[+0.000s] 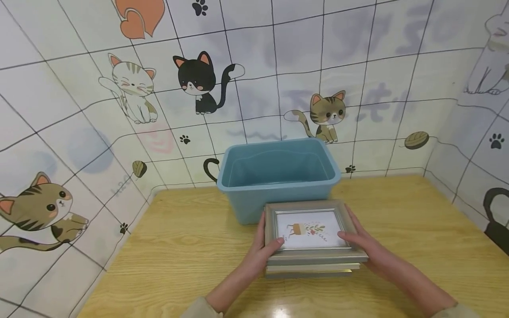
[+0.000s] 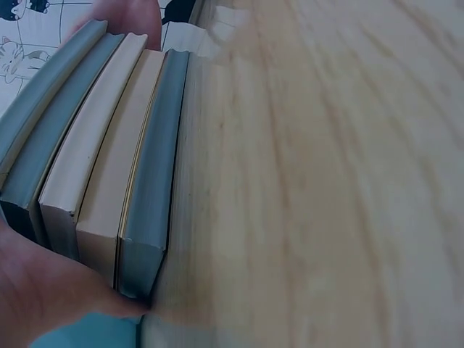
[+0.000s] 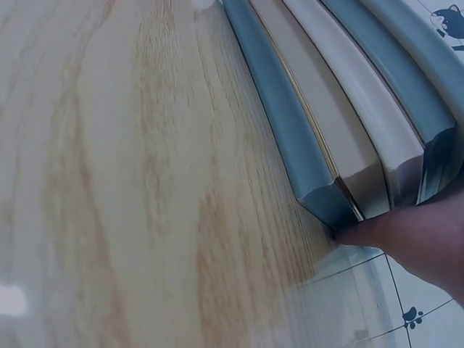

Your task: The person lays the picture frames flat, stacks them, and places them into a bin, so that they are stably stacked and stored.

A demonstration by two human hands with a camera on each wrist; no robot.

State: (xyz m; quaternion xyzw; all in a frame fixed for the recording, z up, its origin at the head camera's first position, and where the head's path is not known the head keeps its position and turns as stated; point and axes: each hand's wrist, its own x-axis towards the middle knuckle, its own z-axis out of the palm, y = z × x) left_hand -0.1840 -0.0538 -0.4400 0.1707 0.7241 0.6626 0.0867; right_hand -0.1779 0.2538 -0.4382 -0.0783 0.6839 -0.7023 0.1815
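Note:
A stack of several picture frames (image 1: 312,252) is held between both hands in front of the blue plastic bin. The top picture frame (image 1: 270,229) has a silvery border and a print of a potted plant. My left hand (image 1: 260,252) grips the stack's left side, its thumb over the top frame; my right hand (image 1: 363,240) grips the opposite side likewise. Blue-grey, white and beige frame edges show in the left wrist view, with left-hand fingers (image 2: 65,290) along one end. In the right wrist view, a right-hand finger (image 3: 413,235) reaches the lowest frame's corner. Whether the stack touches the table cannot be told.
The blue bin (image 1: 278,187) stands behind the stack, close to the back wall, and its visible inside holds nothing. A wood-grain table (image 1: 179,256) extends to both sides. White gridded sheeting with cartoon cats (image 1: 199,84) covers the walls at the back and sides.

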